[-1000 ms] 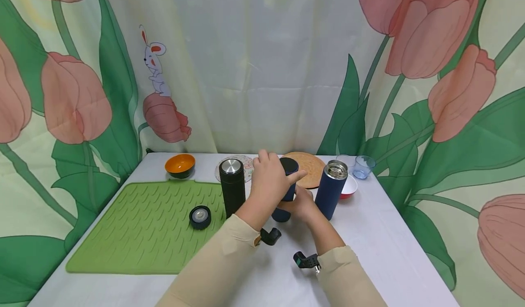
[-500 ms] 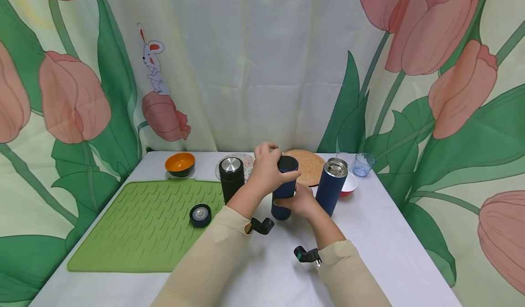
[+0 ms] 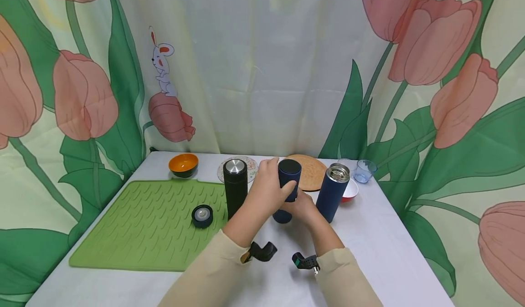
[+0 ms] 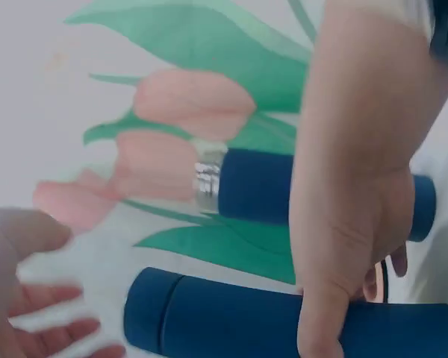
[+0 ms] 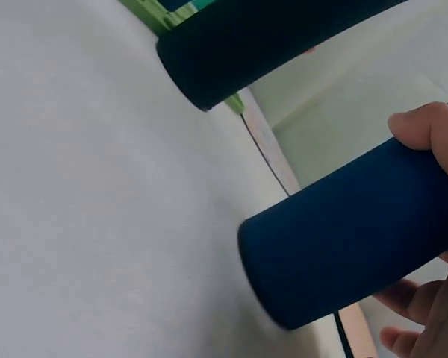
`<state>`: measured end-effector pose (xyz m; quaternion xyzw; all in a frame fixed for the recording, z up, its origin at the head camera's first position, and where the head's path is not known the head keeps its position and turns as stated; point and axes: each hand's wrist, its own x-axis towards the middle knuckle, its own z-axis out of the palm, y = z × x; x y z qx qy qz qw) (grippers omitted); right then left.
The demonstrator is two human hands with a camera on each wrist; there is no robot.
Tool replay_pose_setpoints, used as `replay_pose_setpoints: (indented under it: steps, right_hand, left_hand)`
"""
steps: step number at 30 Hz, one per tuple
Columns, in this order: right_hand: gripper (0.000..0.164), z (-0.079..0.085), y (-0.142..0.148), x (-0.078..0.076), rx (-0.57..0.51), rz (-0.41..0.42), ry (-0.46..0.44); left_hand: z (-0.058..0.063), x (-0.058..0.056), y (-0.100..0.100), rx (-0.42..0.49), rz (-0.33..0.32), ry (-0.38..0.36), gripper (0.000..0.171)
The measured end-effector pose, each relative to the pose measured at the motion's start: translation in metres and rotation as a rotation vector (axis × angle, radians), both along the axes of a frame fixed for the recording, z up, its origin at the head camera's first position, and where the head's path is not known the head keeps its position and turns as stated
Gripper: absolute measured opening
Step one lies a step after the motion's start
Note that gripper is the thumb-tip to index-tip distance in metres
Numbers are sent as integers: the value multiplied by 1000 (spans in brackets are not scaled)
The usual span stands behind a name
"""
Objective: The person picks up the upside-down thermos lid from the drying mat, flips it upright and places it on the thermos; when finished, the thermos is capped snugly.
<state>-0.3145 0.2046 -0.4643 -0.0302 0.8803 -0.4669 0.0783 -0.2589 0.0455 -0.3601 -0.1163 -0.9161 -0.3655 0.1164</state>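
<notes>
My right hand [image 3: 301, 204] grips the body of a dark blue vacuum flask [image 5: 351, 231], thumb on one side and fingers round the other. Its lid [image 4: 145, 309] is on, with a seam below it. Beside the lid is my left hand [image 4: 37, 291], fingers spread and apart from it in the left wrist view. A second blue flask [image 3: 331, 195] stands to the right, lidless, its steel neck bare. To the left stands a black flask [image 3: 235, 188] with a silver-topped lid. A loose dark lid [image 3: 202, 216] lies upturned on the green mat [image 3: 135, 225].
An orange bowl [image 3: 183, 164] stands at the back left. Behind the flasks are a patterned plate [image 3: 254, 166] and a round wooden board [image 3: 313, 172]. A red-and-white bowl [image 3: 351, 189] and a clear blue glass [image 3: 363, 171] stand at the back right.
My left hand has shifted and turned beside the flask's top, its thumb now lower and nearer the flask. My right hand keeps its grip on the body. The head view has shifted slightly.
</notes>
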Motion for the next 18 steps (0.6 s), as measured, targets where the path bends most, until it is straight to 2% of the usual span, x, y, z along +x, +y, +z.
replay_pose_setpoints:
  steps: [2,4,6,8,10,13,16,18]
  right_hand:
    - [84,-4,-4,3,-10,-23,-18]
    - [84,-9,-7,8,-22,-44,-44]
    - [87,-14,-8,13,-38,-55,-66]
    - [91,-15,-8,21,-20,-50,-74]
    - [94,-11,-4,32,33,-35,-82]
    - [91,4,5,53,105,-9,-84]
    - [84,19,16,75,154,20,-77]
    - [78,26,22,88,163,31,-63]
  left_hand:
    - [-2,22,-13,11,-32,100,55]
    - [-7,39,-33,24,-62,217,35]
    - [-17,49,-57,24,-47,300,20]
    - [-26,50,-86,15,-1,313,13]
    - [-35,48,-116,-36,68,246,13]
    - [-47,40,-158,-208,171,71,22]
    - [-59,32,-190,-398,230,-67,46]
    - [-68,27,-202,-489,240,-137,64]
